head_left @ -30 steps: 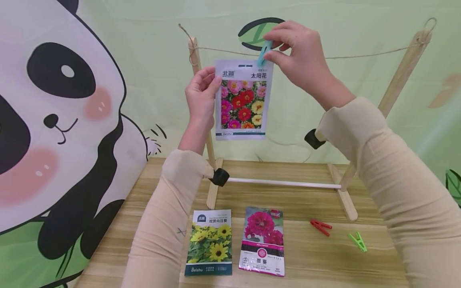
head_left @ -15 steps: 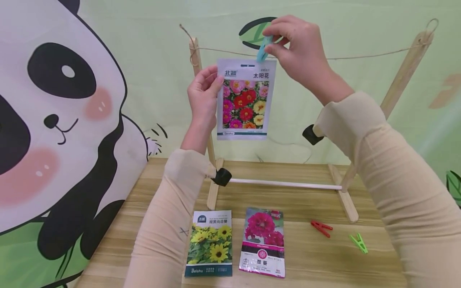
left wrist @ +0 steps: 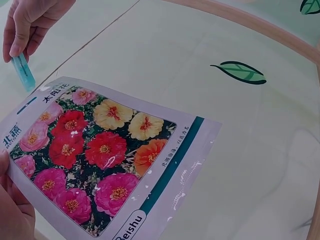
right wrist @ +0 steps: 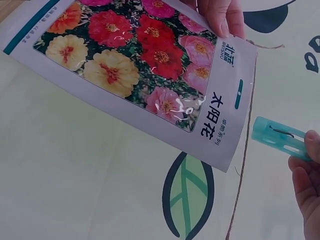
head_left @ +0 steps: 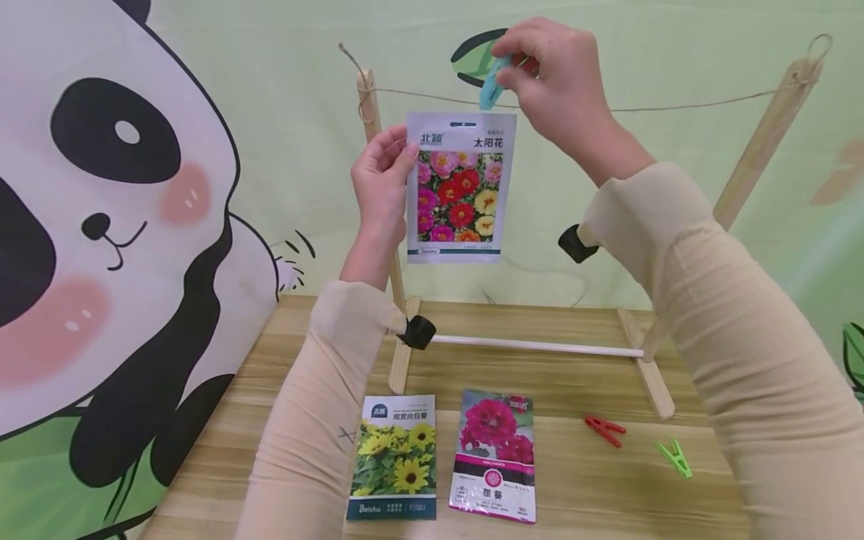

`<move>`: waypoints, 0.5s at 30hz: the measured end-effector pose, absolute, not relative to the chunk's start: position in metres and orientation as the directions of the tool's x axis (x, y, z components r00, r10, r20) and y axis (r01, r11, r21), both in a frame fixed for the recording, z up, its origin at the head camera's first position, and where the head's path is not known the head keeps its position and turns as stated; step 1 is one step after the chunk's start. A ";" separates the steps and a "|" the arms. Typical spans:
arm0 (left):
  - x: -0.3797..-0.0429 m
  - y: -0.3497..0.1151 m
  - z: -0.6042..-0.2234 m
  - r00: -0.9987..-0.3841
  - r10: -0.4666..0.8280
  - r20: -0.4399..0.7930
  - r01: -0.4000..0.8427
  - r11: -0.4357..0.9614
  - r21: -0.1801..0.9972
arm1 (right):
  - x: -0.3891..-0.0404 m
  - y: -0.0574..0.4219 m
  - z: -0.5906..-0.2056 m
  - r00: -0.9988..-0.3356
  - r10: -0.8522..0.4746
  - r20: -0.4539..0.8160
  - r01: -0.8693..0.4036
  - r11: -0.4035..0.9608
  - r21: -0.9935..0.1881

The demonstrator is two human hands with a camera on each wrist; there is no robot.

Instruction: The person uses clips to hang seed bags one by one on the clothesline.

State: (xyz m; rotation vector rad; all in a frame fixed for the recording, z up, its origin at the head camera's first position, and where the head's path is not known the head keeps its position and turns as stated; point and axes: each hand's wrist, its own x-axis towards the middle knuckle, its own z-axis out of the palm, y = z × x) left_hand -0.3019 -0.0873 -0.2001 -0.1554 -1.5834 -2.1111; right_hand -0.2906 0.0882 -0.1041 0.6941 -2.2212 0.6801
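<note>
Pale green backdrop (head_left: 540, 277): left hand (head_left: 379, 180) pinches upright, glossy white floral packet (head_left: 460, 191) by its left edge; right hand (head_left: 560, 82) pinches turquoise plastic clothespin (head_left: 492, 91), nose down, just above the packet's top edge.

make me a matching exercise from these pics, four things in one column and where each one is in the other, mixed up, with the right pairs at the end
Things
1. light blue plastic clothespin
2. white rectangular packet with red, pink and yellow flowers
3. red plastic clothespin
4. rectangular packet with only yellow flowers

Places
A. on the wooden table, left of the glossy magenta-flowered packet
B. on the table, near the bright green plastic clothespin
C. pinched in the right hand
D. held at its edge by the left hand

Right pairs
1-C, 2-D, 3-B, 4-A
</note>
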 end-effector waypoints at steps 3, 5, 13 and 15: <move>-0.301 -0.088 -0.201 -0.871 -0.319 0.373 0.447 -0.200 0.872 | -0.293 0.087 -0.103 -0.615 -0.269 0.741 -0.639 0.721 -0.269; -0.301 -0.088 -0.200 -0.871 -0.321 0.371 0.445 -0.200 0.873 | -0.294 0.085 -0.103 -0.622 -0.264 0.737 -0.632 0.724 -0.275; -0.299 -0.085 -0.198 -0.874 -0.325 0.362 0.439 -0.204 0.875 | -0.295 0.084 -0.103 -0.652 -0.251 0.716 -0.608 0.737 -0.295; -0.299 -0.084 -0.198 -0.872 -0.326 0.365 0.442 -0.205 0.873 | -0.295 0.083 -0.102 -0.655 -0.254 0.711 -0.605 0.740 -0.293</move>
